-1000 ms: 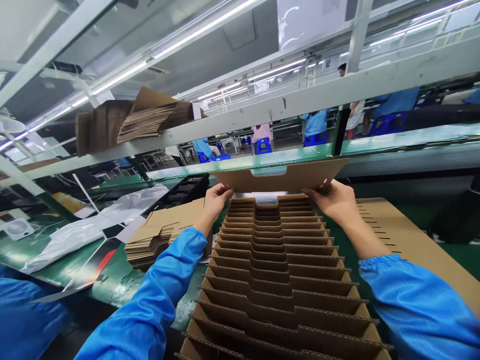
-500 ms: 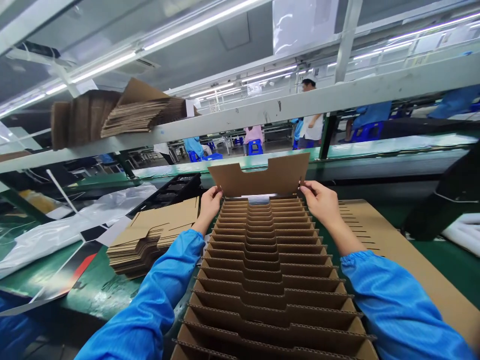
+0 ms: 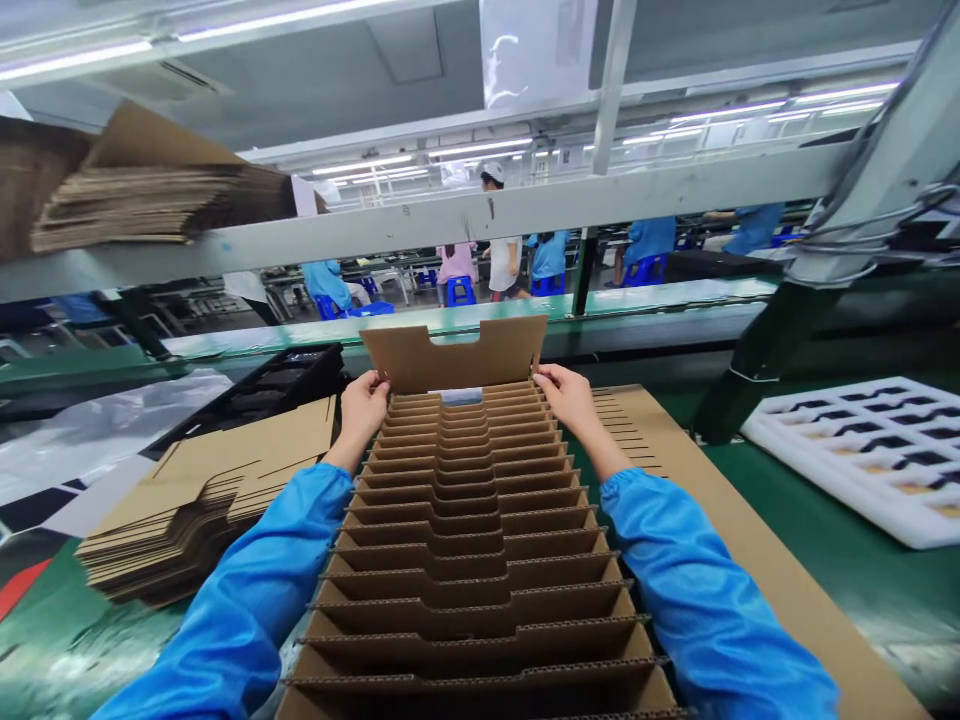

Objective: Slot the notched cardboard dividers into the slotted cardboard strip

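A notched cardboard divider [image 3: 457, 365] stands upright at the far end of a long slotted cardboard rack [image 3: 465, 590]. My left hand [image 3: 365, 403] pinches its left edge, and my right hand [image 3: 564, 392] pinches the right one. Whether its lower edge sits fully in the slots, I cannot tell. Several similar dividers cross the rack in a row toward me, their middle cut-outs lined up. To the left lies a stack of flat notched dividers [image 3: 210, 480]. Beyond my right forearm is a long flat cardboard sheet [image 3: 720, 500] with slits along its edge.
A white foam tray [image 3: 862, 450] rests on the green bench [image 3: 757, 490] at right, near a slanted post [image 3: 765, 330]. Behind the stack are a black tray [image 3: 277, 385] and clear plastic [image 3: 112, 430]. More cardboard [image 3: 142, 195] lies on an overhead shelf; people sit farther back.
My view has turned right, so things appear farther left and the foam tray shows more fully. Both hands keep hold of the divider, which seems slightly lower against the rack.
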{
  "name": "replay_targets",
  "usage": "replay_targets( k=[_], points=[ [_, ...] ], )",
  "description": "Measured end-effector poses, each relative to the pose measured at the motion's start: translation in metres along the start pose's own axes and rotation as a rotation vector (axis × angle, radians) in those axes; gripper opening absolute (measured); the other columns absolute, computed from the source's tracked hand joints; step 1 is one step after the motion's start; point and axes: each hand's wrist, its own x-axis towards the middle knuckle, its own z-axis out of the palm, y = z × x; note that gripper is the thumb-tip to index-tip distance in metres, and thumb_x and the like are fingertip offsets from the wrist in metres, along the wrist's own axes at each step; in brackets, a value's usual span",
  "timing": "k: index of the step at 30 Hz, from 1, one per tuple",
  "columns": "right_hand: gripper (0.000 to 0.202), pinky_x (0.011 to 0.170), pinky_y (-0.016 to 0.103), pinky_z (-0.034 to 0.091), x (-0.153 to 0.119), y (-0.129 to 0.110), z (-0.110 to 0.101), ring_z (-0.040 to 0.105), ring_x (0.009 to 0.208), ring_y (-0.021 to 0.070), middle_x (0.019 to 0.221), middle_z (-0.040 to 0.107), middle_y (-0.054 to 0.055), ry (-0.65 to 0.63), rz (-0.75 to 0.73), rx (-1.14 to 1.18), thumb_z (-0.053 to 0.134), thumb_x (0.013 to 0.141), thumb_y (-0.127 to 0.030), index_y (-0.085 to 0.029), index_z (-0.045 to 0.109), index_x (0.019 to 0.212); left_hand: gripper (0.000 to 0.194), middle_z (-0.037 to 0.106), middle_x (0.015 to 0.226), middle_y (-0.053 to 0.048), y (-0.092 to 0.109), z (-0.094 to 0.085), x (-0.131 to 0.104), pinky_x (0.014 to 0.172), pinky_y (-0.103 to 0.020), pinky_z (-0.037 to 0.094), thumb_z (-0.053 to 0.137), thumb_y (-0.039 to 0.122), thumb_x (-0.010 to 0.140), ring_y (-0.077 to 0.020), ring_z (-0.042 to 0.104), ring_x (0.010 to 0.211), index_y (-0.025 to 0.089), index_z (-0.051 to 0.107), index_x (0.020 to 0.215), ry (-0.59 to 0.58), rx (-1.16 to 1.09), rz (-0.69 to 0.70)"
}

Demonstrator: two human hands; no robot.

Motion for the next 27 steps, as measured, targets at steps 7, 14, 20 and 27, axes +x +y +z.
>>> replay_targets(
  k=[7,14,20,27],
  points=[
    [0.033,0.098,0.042,0.059,0.006,0.010,0.002,0.078,0.106,0.0297,0.116,0.084,0.008,-0.014,0.036,-0.021,0.058,0.102,-0.044,-0.025,0.083,0.112,0.028,0.084,0.102,-0.008,0.003,0.002,-0.003,0.093,-0.038,0.057,0.058,0.035,0.090,-0.0280,0.076,0.092,0.020,0.078,0.103,-0.010,0.054,0.033],
    [0.025,0.095,0.040,0.059,0.025,0.019,0.010,0.077,0.098,0.0279,0.107,0.084,0.006,-0.076,0.063,-0.052,0.066,0.097,-0.041,-0.025,0.084,0.103,0.015,0.079,0.083,-0.006,0.000,0.001,0.003,0.087,-0.037,0.055,0.063,0.033,0.087,-0.0278,0.072,0.086,0.023,0.072,0.081,-0.032,0.166,-0.021],
    [0.027,0.095,0.042,0.059,0.026,0.025,0.007,0.078,0.097,0.0286,0.106,0.085,0.007,-0.122,0.055,-0.062,0.066,0.094,-0.040,-0.023,0.085,0.101,0.016,0.074,0.069,-0.004,0.000,-0.007,0.013,0.081,-0.034,0.054,0.073,0.034,0.083,-0.0275,0.073,0.081,0.024,0.072,0.071,-0.131,0.254,-0.079],
    [0.024,0.090,0.039,0.060,0.024,0.032,0.002,0.079,0.100,0.0295,0.105,0.085,0.005,-0.171,0.042,-0.097,0.065,0.089,-0.037,-0.026,0.086,0.097,0.019,0.077,0.072,-0.005,0.005,-0.010,0.018,0.082,-0.036,0.056,0.078,0.035,0.091,-0.0273,0.077,0.082,0.023,0.079,0.076,-0.212,0.324,-0.155]
  ],
)
